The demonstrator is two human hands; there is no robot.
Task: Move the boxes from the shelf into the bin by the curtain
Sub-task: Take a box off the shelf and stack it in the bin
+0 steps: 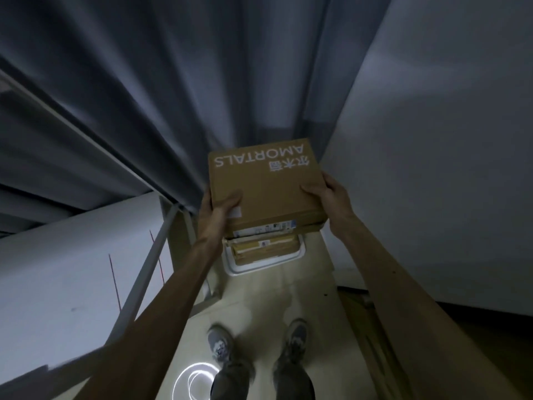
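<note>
— What is shown between the two hands?

— A flat brown cardboard box (pixel 264 183), printed with white lettering that reads "AMORTALS" upside down to the camera, is gripped at both near corners. The left hand (pixel 219 207) is clasped on the near left corner, thumb laid across the top face; the right hand (pixel 327 192) is clamped on the near right corner, thumb also on top. A second box appears to be carried beneath the first, though the edge is too dim for certainty.

— And where is the load held?

— It is held in the air, beyond both outstretched bare forearms, directly above a white rectangular plastic bin (pixel 300 256). The bin is seen below the hands, on the pale floor (pixel 259 295). Further brown cardboard boxes with white labels (pixel 264 249) are already stacked inside it.

— What is found around the hands?

— Grey folded curtain fabric (pixel 173 82) is hung beyond the fingertips and to the left of the left hand. A plain white wall panel (pixel 432 140) is stood to the right of the right hand. Nearer the body, below the wrists, two grey sneakers (pixel 220 345) are planted on the floor.
</note>
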